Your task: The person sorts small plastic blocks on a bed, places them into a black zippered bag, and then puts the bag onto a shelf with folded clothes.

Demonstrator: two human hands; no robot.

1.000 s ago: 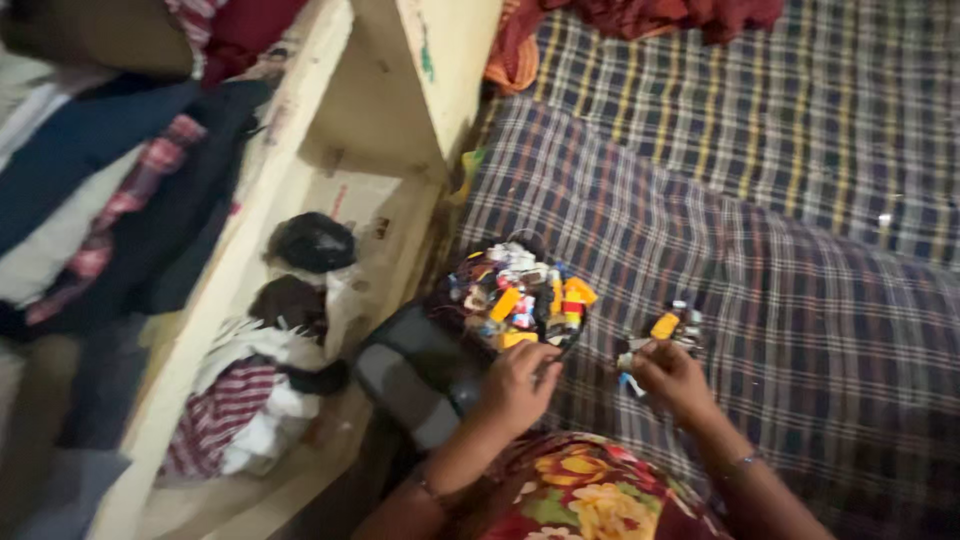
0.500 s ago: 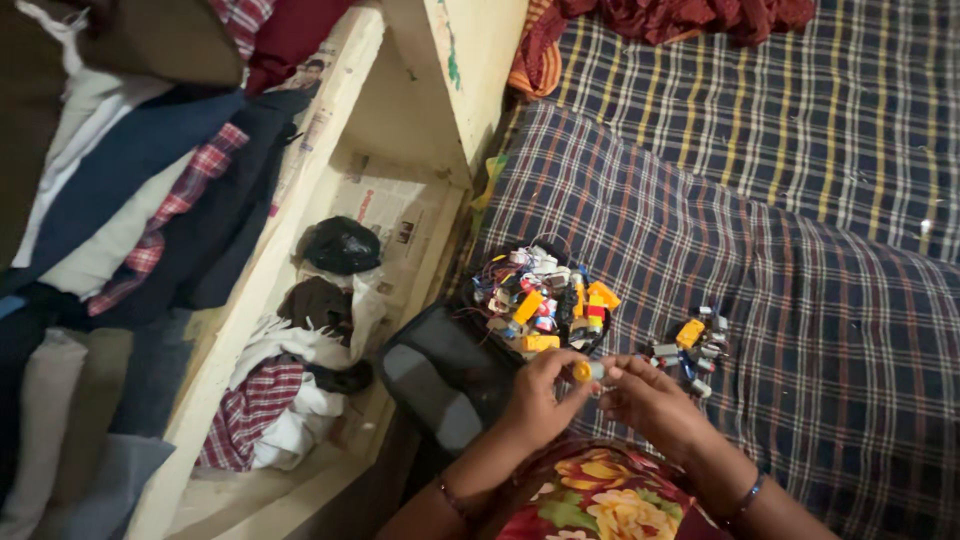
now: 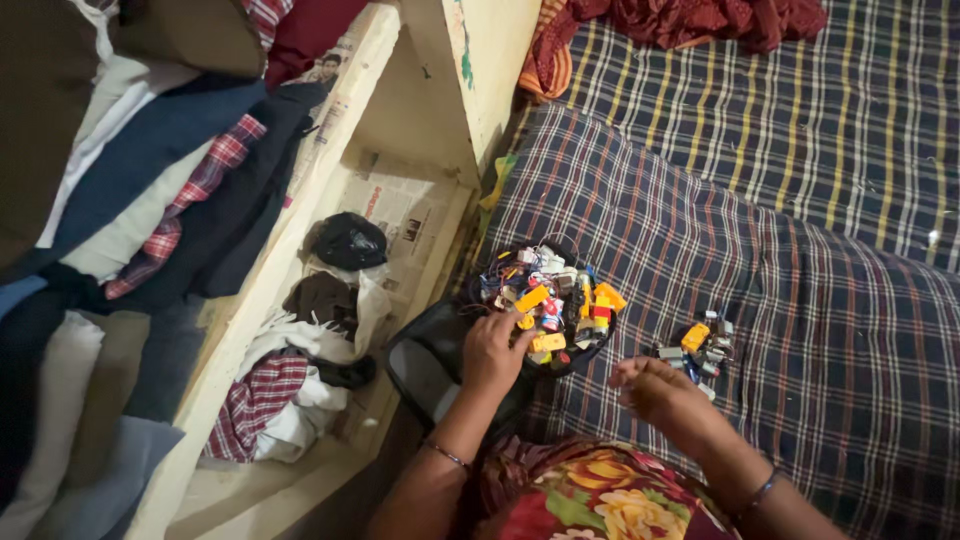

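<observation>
1. Far to the left of both hands, folded clothes (image 3: 130, 190) are stacked on a pale wooden shelf (image 3: 300, 210). Lower down, a black bundle (image 3: 348, 240) and a red checked cloth (image 3: 262, 400) lie on newspaper lining.
2. A dark bag (image 3: 425, 365) sits just left of the left hand (image 3: 492, 352).
3. The left hand reaches into a dark bowl (image 3: 575, 362) heaped with small coloured parts (image 3: 555, 300). Its fingers are curled down among the pieces at the near edge, but whether they pinch one cannot be told.
4. The right hand (image 3: 655, 388) hovers over the checked blanket (image 3: 800, 260), fingers bunched loosely together. Whether anything is between them cannot be told.
5. Just beyond and right of the right hand lies a small pile of parts (image 3: 698, 345), a yellow one among grey ones, apart from the bowl.
</observation>
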